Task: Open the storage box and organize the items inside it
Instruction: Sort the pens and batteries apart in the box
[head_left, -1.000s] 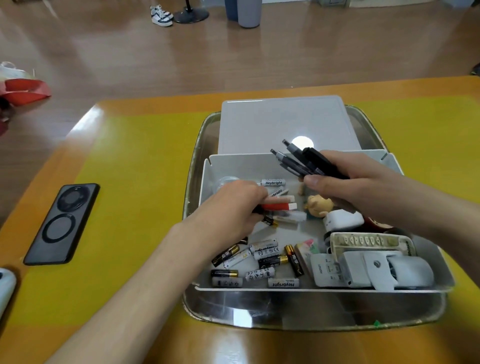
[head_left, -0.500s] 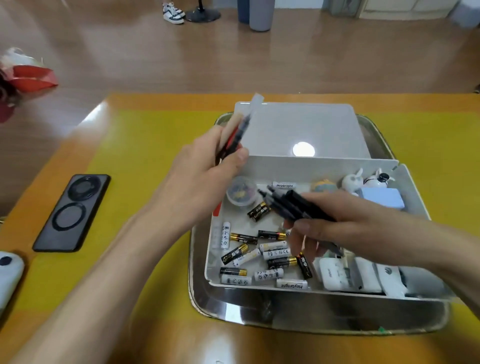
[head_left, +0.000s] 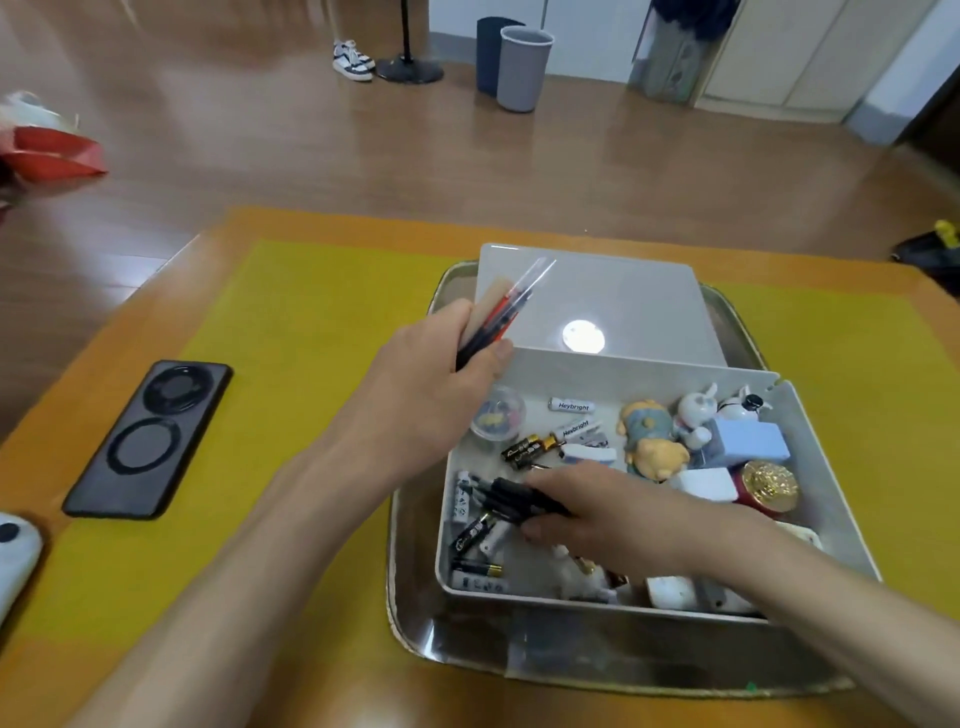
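1. Storage box (head_left: 836, 525) sits open in a metal tray (head_left: 410, 623) on the bench (head_left: 311, 312); all places below are given from the box.
2. Near-left corner of the box: loose batteries (head_left: 475, 535) lie scattered at mixed angles.
3. Right hand (head_left: 613, 512) is low over the box's left half, fingers curled round a bunch of black pens (head_left: 511, 501), tips pointing to the left wall.
4. Right half of the box: small figurines (head_left: 652, 441), a blue block (head_left: 748, 441), a gold-topped jar (head_left: 769, 486).
5. Left hand (head_left: 441, 384) is above the box's far-left corner, gripping red pens (head_left: 498, 317) that stick up and away.
6. Lid (head_left: 623, 291) lies flat just behind the box.
7. Judgement: the step is grouping pens. Best to lay black ones parallel along one wall, clear of the batteries, then set red ones beside them.
8. Left of the box, well apart: a phone (head_left: 150, 439).
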